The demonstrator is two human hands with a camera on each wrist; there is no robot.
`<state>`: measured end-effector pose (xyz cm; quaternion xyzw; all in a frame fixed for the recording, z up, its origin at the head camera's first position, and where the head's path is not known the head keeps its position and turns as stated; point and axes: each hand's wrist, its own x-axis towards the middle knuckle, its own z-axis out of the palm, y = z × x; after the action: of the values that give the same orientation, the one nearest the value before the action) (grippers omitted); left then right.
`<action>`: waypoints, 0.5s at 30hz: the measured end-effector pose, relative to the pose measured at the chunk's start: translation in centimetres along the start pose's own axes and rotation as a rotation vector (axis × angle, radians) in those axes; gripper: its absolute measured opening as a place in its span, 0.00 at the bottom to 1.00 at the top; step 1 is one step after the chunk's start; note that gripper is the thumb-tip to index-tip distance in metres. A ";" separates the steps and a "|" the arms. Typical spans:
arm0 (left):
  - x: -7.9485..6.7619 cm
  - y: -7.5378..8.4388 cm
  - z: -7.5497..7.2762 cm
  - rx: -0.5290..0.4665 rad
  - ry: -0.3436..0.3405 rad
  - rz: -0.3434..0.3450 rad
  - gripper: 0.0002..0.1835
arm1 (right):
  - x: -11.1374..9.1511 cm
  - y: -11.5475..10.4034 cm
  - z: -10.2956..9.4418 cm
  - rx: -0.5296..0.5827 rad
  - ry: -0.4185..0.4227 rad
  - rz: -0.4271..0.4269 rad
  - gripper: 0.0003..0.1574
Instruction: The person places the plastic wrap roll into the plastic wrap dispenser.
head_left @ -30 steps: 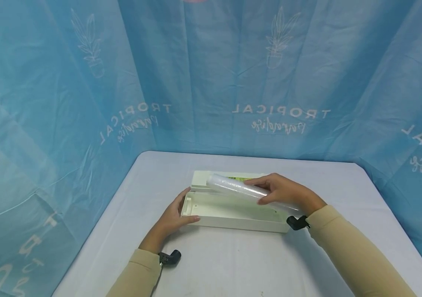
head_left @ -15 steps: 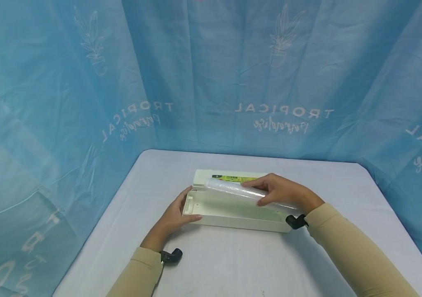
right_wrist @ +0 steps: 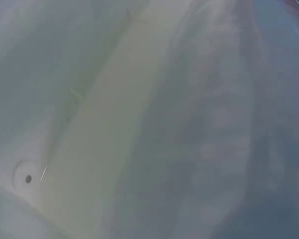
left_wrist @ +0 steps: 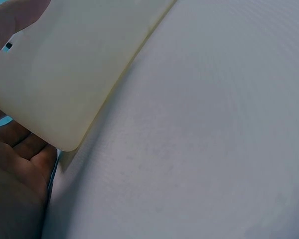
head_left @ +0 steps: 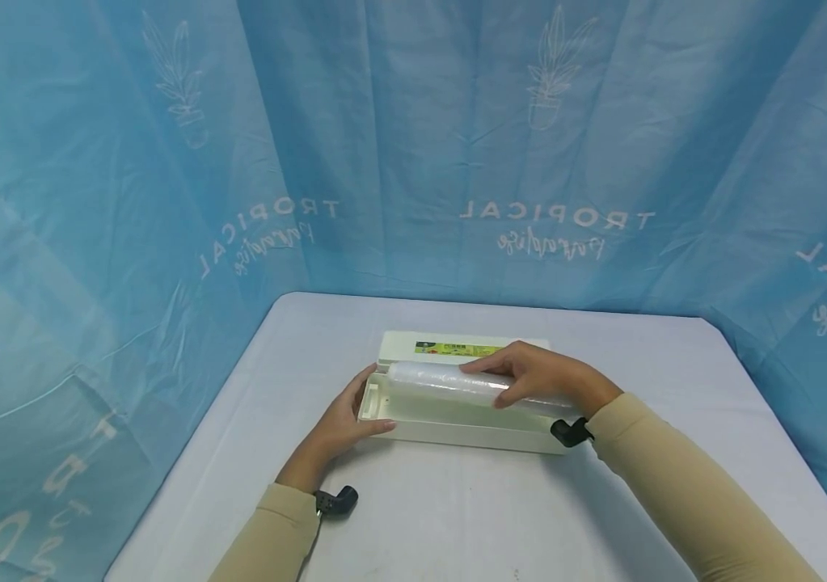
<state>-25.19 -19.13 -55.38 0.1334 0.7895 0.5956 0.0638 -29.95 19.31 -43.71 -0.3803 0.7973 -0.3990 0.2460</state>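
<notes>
A long cream-coloured cling film box (head_left: 467, 434) lies on the white table, its lid (head_left: 394, 346) swung open to the far side. My left hand (head_left: 340, 420) grips the box's left end, thumb on the front wall. In the left wrist view the box wall (left_wrist: 65, 69) sits between the thumb and the fingers of that hand (left_wrist: 20, 159). From above, my right hand (head_left: 546, 377) holds a roll of clear cling film (head_left: 424, 380) over the open box, slightly slanted. The right wrist view shows the film roll (right_wrist: 204, 129) close up beside the box's inside (right_wrist: 97, 149).
A yellow-green label (head_left: 449, 349) is on the lid. The white-covered table (head_left: 457, 517) has blue printed curtains (head_left: 413, 145) behind it and at both sides. Dark wrist cameras sit on the left wrist (head_left: 338, 501) and the right wrist (head_left: 570, 432).
My right hand has moved the film roll left and lowered its left end towards the box, uncovering more of the lid's label. My left hand keeps its grip on the box.
</notes>
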 end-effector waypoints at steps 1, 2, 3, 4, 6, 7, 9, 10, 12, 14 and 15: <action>0.0 0.0 0.0 0.001 -0.001 0.003 0.62 | 0.2 0.0 0.1 0.000 -0.004 -0.001 0.46; 0.0 0.0 0.0 0.001 -0.003 0.007 0.62 | 0.3 0.0 0.1 -0.002 -0.006 -0.006 0.46; 0.1 -0.1 0.0 -0.001 -0.005 0.008 0.62 | 0.5 0.0 0.2 -0.002 -0.011 -0.010 0.46; 0.1 -0.1 -0.1 -0.002 -0.006 0.010 0.62 | 0.6 0.0 0.3 -0.003 -0.013 -0.013 0.46; 0.0 -0.1 -0.1 -0.001 -0.008 0.012 0.62 | 0.8 0.0 0.4 -0.003 -0.019 -0.021 0.46; 0.0 -0.1 -0.1 -0.002 -0.009 0.013 0.62 | 0.9 -0.1 0.4 -0.007 -0.023 -0.019 0.46; 0.0 -0.1 -0.1 -0.005 -0.010 0.014 0.63 | 1.0 -0.2 0.5 -0.019 -0.029 -0.017 0.46; 0.0 -0.1 -0.1 -0.006 -0.009 0.016 0.63 | 1.1 -0.2 0.6 -0.021 -0.032 -0.014 0.46; 0.0 -0.1 -0.1 -0.005 -0.006 0.018 0.62 | 1.3 -0.3 0.7 -0.031 -0.035 -0.009 0.46; 0.0 -0.1 -0.1 -0.003 -0.003 0.019 0.62 | 1.4 -0.3 0.8 -0.042 -0.036 -0.008 0.46; 0.0 -0.1 -0.1 -0.005 -0.002 0.019 0.62 | 1.5 -0.3 0.8 -0.039 -0.036 -0.009 0.46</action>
<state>-25.24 -19.22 -55.49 0.1413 0.7867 0.5981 0.0594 -30.16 17.58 -44.01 -0.3957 0.7986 -0.3774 0.2512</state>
